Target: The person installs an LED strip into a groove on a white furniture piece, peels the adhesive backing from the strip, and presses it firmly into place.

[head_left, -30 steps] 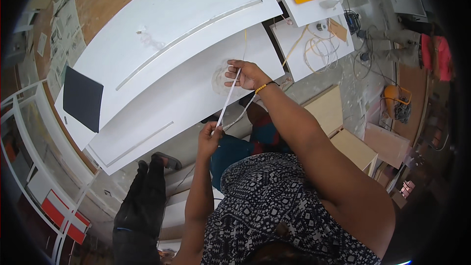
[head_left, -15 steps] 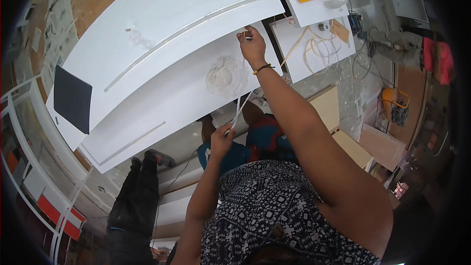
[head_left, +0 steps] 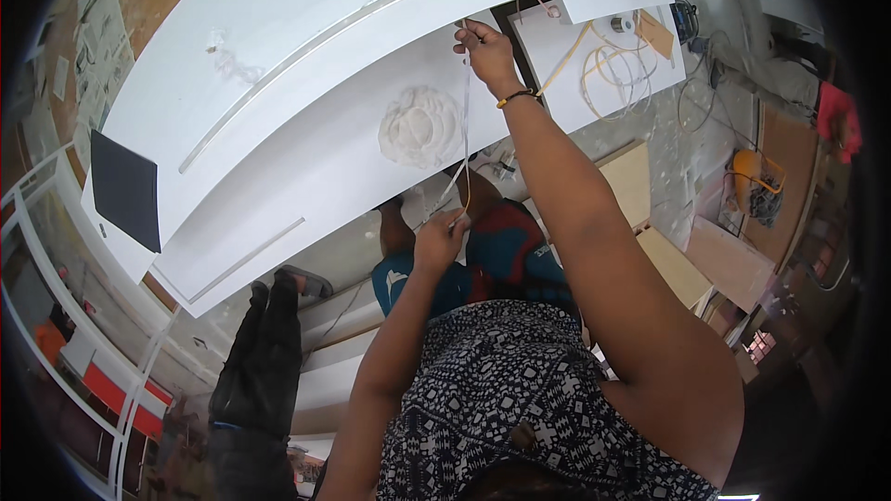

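Note:
A thin flexible LED strip [head_left: 466, 111], white with a yellowish stretch, runs between my two hands across the front edge of a white panel [head_left: 306, 181]. My right hand [head_left: 487, 54] pinches its upper part near the raised board's edge. Close to my knees, my left hand [head_left: 439, 241] is closed on the lower part, where the strip bends and a second strand shows. A crumpled white cloth-like bundle [head_left: 419, 128] lies on the panel, left of the strip.
The raised white board [head_left: 269, 37] has a long slot and carries a dark flat sheet [head_left: 125, 190]. At the right, a white surface holds loose strip coils [head_left: 617, 79] and a small spool [head_left: 623, 26]. Another person's legs [head_left: 255, 362] are at the lower left.
My left hand has moved up and to the right, and my right hand slightly up. The strip now hangs straighter between them. The view has shifted a little.

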Action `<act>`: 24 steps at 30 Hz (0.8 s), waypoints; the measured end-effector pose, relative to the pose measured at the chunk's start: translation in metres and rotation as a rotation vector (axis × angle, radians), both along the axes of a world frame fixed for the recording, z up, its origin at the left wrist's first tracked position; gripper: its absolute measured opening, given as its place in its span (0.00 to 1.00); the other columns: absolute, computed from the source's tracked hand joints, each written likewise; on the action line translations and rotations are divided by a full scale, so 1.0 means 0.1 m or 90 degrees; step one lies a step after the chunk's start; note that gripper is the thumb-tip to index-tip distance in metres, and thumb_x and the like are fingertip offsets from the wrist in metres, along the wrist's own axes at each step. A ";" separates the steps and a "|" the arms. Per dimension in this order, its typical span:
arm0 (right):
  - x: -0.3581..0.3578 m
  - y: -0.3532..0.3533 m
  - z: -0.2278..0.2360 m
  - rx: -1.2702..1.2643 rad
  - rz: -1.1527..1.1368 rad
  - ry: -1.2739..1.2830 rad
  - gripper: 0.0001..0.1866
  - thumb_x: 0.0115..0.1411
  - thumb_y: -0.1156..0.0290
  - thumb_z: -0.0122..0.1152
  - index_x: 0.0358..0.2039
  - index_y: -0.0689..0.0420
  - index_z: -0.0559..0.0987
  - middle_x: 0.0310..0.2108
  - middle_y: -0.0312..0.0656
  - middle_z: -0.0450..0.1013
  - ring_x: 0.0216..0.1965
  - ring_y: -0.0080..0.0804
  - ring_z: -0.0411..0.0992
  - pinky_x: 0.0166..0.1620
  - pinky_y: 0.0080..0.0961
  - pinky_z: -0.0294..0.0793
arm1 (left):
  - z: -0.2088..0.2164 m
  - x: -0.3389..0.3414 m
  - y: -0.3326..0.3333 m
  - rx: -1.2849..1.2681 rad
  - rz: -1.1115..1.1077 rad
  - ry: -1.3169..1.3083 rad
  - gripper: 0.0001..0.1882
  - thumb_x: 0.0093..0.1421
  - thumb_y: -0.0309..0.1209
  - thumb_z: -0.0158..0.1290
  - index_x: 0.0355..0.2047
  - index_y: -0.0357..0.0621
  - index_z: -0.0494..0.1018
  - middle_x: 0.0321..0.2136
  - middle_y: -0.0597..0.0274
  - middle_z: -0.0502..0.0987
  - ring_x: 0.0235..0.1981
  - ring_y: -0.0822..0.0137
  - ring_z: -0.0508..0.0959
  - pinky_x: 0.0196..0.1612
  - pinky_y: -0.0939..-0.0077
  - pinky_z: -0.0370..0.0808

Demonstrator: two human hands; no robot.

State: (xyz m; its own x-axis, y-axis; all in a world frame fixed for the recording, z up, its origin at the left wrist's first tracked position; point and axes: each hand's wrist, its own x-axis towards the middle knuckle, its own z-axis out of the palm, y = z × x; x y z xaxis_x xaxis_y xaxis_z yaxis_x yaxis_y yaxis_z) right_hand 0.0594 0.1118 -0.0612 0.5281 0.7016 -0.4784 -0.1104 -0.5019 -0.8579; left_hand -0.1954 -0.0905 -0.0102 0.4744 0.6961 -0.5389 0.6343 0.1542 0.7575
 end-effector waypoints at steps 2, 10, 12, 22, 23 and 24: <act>0.07 -0.02 0.01 0.005 0.044 -0.020 0.17 0.60 0.71 0.60 0.49 0.64 0.78 0.31 0.39 0.78 0.29 0.23 0.76 0.35 0.20 0.74 | 0.03 0.00 0.02 0.002 0.004 0.005 0.14 0.59 0.36 0.55 0.43 0.46 0.79 0.36 0.50 0.79 0.39 0.47 0.79 0.43 0.59 0.75; 0.15 -0.08 -0.02 0.029 0.101 -0.096 0.18 0.58 0.72 0.62 0.49 0.61 0.78 0.29 0.40 0.78 0.31 0.23 0.73 0.38 0.20 0.73 | 0.14 -0.09 -0.02 -0.024 0.011 0.025 0.14 0.56 0.33 0.59 0.41 0.42 0.79 0.37 0.47 0.80 0.39 0.50 0.81 0.43 0.65 0.77; 0.17 -0.10 -0.03 0.055 0.098 -0.113 0.19 0.58 0.73 0.62 0.50 0.62 0.78 0.29 0.40 0.78 0.30 0.23 0.73 0.38 0.20 0.73 | 0.14 -0.07 -0.02 -0.034 0.022 0.030 0.14 0.56 0.33 0.59 0.41 0.41 0.79 0.37 0.47 0.80 0.39 0.50 0.81 0.43 0.66 0.77; 0.27 -0.08 -0.09 0.051 0.116 -0.077 0.20 0.60 0.71 0.62 0.53 0.61 0.75 0.34 0.34 0.78 0.32 0.18 0.74 0.33 0.17 0.71 | 0.21 0.02 0.06 -0.055 -0.013 0.000 0.15 0.59 0.38 0.55 0.44 0.48 0.78 0.37 0.50 0.79 0.40 0.49 0.79 0.43 0.61 0.75; 0.28 -0.08 -0.08 0.043 0.117 -0.066 0.21 0.60 0.70 0.63 0.54 0.61 0.75 0.34 0.34 0.78 0.32 0.18 0.74 0.33 0.18 0.72 | 0.22 0.01 0.06 -0.053 -0.010 -0.006 0.15 0.58 0.38 0.55 0.44 0.48 0.78 0.37 0.50 0.79 0.40 0.49 0.79 0.43 0.61 0.75; 0.29 -0.08 -0.07 0.035 0.117 -0.056 0.21 0.61 0.69 0.63 0.54 0.61 0.75 0.34 0.34 0.78 0.32 0.18 0.74 0.34 0.18 0.72 | 0.23 0.01 0.06 -0.051 -0.012 -0.005 0.15 0.58 0.38 0.55 0.44 0.48 0.78 0.37 0.50 0.79 0.40 0.49 0.79 0.43 0.61 0.75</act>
State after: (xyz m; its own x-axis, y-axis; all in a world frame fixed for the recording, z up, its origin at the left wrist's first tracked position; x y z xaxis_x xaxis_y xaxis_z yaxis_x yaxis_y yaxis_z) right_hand 0.0881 0.1038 -0.0687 0.4261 0.8142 -0.3943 0.0549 -0.4583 -0.8871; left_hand -0.1947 -0.0847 0.0129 0.4915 0.6419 -0.5886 0.6318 0.2024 0.7482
